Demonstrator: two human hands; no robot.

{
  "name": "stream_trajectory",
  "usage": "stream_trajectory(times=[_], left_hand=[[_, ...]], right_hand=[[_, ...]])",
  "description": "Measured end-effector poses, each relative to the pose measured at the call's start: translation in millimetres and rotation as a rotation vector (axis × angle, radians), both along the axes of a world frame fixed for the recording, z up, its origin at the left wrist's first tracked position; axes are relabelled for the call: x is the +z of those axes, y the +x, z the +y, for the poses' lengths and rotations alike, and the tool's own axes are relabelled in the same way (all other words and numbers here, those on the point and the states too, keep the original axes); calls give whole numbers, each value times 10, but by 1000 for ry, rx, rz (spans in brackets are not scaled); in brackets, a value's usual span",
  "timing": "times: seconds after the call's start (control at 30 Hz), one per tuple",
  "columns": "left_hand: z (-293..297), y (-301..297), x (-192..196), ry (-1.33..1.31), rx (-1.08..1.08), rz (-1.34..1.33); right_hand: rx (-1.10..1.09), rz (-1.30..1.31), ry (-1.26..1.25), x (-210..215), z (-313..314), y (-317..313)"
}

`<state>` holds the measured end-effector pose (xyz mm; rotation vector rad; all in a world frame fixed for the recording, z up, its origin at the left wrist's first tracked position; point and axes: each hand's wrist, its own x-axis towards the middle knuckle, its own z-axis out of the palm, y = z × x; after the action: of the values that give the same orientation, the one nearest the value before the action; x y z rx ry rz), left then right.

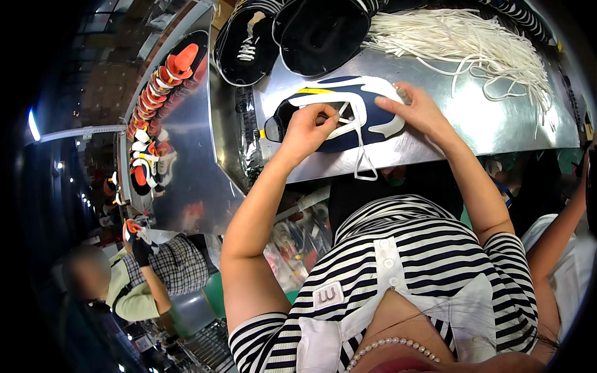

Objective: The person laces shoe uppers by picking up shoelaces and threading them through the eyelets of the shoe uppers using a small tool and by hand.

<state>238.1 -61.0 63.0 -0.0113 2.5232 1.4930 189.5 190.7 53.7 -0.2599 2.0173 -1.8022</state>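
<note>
A navy and white sports shoe (336, 140) with yellow accents lies on the metal table (448, 133), its toe to the right. My left hand (309, 132) is over its opening, fingers pinched on a white shoelace (359, 140). That lace runs across the tongue area, and a loop of it hangs past the near side of the shoe. At the toe, my right hand (424, 115) grips the shoe, thumb on top. Something small and greyish shows between its thumb and forefinger; I cannot make out what it is.
White laces (460, 46) lie in a heap at the back right. Black round-ended trays (320, 34) stand at the back, one with a lace piece inside. Orange and white shoes (152, 102) line the left-hand metal surface. A co-worker (149, 267) holds a shoe at lower left.
</note>
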Motion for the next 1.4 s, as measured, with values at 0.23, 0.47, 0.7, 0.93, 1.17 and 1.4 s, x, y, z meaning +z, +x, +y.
stream_trajectory(times=[0.23, 0.47, 0.7, 0.93, 1.17, 1.4], left_hand=[[-249, 125, 564, -708, 103, 573], [-900, 371, 709, -874, 257, 611], [-2536, 1200, 882, -1264, 651, 498], [-92, 620, 1176, 31, -214, 457], [120, 107, 965, -291, -135, 624], [387, -105, 386, -193, -44, 605]], right_hand=[[-22, -25, -41, -49, 10, 29], [-122, -96, -130, -83, -15, 51], [-129, -181, -214, -176, 328, 19], [-102, 343, 547, -237, 280, -136], [-100, 263, 37, 101, 152, -74], [48, -99, -292, 10, -309, -6]])
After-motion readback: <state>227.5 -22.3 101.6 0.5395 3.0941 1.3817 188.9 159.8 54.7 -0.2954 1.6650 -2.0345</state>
